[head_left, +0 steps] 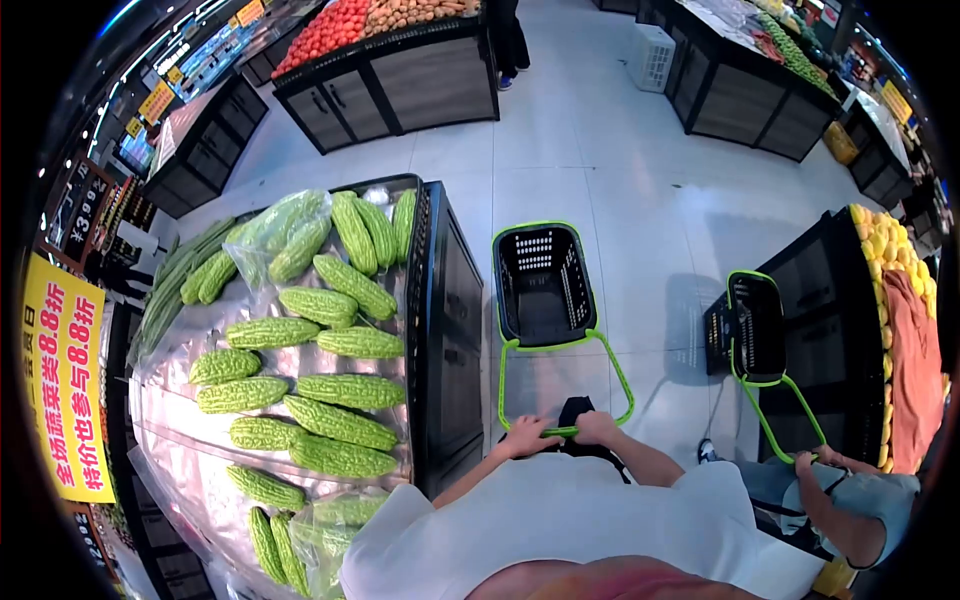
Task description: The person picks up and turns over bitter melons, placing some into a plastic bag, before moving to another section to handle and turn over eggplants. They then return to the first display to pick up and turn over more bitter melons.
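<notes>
A black shopping basket [548,328] with a bright green rim stands in front of me, with nothing visible inside it. Its green loop handle [628,385] reaches back towards my body. My left hand [530,437] is closed at the near bar of the handle, beside the vegetable display. Just to its right, my right hand [598,428] wraps round the same bar. Something dark, partly hidden, shows between and below my hands. Both hands are close to my white top [560,510].
On my left, a display stand [455,330] holds several bitter melons [345,391], some in clear plastic bags. At right, another person [850,500] holds a similar basket [760,330] beside a stand of yellow produce [893,245]. More produce counters [430,90] stand ahead.
</notes>
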{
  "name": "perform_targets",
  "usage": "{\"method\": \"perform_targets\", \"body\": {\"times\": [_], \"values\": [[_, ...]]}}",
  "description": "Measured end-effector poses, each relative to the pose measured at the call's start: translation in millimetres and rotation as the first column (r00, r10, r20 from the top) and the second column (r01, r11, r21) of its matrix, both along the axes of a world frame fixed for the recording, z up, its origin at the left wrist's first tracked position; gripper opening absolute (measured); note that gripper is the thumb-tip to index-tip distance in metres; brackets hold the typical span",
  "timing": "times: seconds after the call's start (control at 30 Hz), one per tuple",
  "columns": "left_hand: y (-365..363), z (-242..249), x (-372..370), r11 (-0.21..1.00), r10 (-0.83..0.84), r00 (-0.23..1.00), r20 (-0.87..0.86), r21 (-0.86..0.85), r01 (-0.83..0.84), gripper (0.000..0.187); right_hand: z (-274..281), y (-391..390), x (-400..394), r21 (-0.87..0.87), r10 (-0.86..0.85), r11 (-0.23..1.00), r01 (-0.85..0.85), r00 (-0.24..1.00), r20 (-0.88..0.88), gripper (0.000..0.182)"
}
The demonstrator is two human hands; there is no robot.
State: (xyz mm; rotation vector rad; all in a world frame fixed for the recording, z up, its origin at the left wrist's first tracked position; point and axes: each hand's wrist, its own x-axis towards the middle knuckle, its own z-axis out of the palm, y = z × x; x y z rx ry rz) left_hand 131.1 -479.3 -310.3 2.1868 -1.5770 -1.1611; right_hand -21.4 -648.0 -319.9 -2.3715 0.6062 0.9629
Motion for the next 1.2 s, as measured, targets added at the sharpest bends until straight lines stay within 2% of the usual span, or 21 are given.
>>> {"method": "perform_targets", "body": {"times": [0.03,0.07,0.13,0.17,0.3,0.33,0.37,0.47,0.5,0.53,0.57,0.63,0.73,0.8,0.87,0.93,0.97,1.0,1.07,1.13,1.2], "values": [[-22,16,9,0.935,-0.143,0.969,-0.202,0.295,0.199,0.080,-3,-1,-7,0.005,-0.011,1.000,0.011,1.000,-0.001,0.035],[-31,14,12,0.931,-0.155,0.970,-0.188,0.301,0.207,0.080,-5,-3,-14,0.012,-0.001,1.000,0.001,1.000,0.017,0.032],[-55,-8,26,0.845,-0.103,0.909,-0.403,0.446,0.293,0.086,-21,-10,-25,-0.016,-0.038,0.999,0.040,0.990,0.134,0.025],[-69,-20,37,0.811,-0.194,0.912,-0.362,0.463,0.357,0.088,-24,-22,-23,-0.024,-0.045,0.999,0.049,0.988,0.149,0.025],[-146,-1,61,0.768,-0.231,0.912,-0.340,0.512,0.386,0.095,-19,-91,-10,-0.057,-0.013,0.998,0.024,0.983,0.182,0.022],[-161,-14,63,0.778,-0.171,0.939,-0.299,0.543,0.315,0.099,-24,-112,-7,-0.074,0.012,0.997,0.006,0.973,0.231,0.022],[-175,-28,63,0.785,-0.103,0.961,-0.258,0.572,0.238,0.102,-61,-137,-3,-0.097,0.004,0.995,0.018,0.974,0.226,0.024],[-211,-115,63,0.835,-0.085,0.968,-0.235,0.514,0.198,0.104,-35,-212,16,-0.060,0.060,0.997,-0.050,0.981,0.185,0.030],[-228,-91,65,0.836,-0.056,0.973,-0.225,0.522,0.169,0.104,-49,-235,24,-0.066,0.049,0.997,-0.037,0.979,0.196,0.035],[-257,-44,66,0.845,-0.064,0.984,-0.164,0.515,0.140,0.103,-46,-257,35,-0.066,0.072,0.996,-0.059,0.976,0.204,0.035],[-281,-9,64,0.855,-0.074,0.991,-0.108,0.506,0.118,0.101,-37,-283,42,-0.057,0.145,0.989,-0.136,0.968,0.204,0.034],[-309,-7,68,0.865,-0.035,0.993,-0.112,0.495,0.086,0.101,-17,-325,55,-0.060,0.239,0.971,-0.232,0.946,0.218,0.031],[-342,-12,78,0.890,0.016,0.994,-0.112,0.454,0.037,0.099,-26,-377,75,-0.050,0.311,0.950,-0.308,0.921,0.233,0.029],[-372,-28,92,0.900,0.051,0.960,-0.274,0.429,0.075,0.095,-31,-413,96,-0.081,0.352,0.936,-0.342,0.911,0.214,0.028],[-402,-44,105,0.920,0.059,0.959,-0.277,0.389,0.056,0.088,-34,-454,121,-0.115,0.378,0.925,-0.362,0.907,0.188,0.027],[-428,-75,122,0.935,0.117,0.909,-0.399,0.353,0.035,0.084,-44,-493,150,-0.128,0.446,0.895,-0.427,0.860,0.247,0.025],[-446,-87,133,0.925,0.185,0.887,-0.423,0.381,-0.012,0.075,-49,-514,170,-0.131,0.458,0.889,-0.439,0.859,0.231,0.025],[-463,-82,145,0.929,0.192,0.878,-0.439,0.370,-0.018,0.075,-52,-537,190,-0.148,0.473,0.881,-0.450,0.850,0.231,0.025],[-507,-50,183,0.960,0.173,0.871,-0.460,0.278,-0.043,0.060,-48,-588,237,-0.188,0.512,0.857,-0.479,0.834,0.208,0.024],[-539,-61,216,0.975,0.174,0.770,-0.614,0.220,-0.045,0.052,-47,-617,274,-0.217,0.503,0.862,-0.457,0.824,0.262,0.022],[-566,-68,251,0.978,0.198,0.771,-0.605,0.172,-0.116,0.048,-46,-651,319,-0.252,0.560,0.827,-0.502,0.776,0.292,0.021]]}}
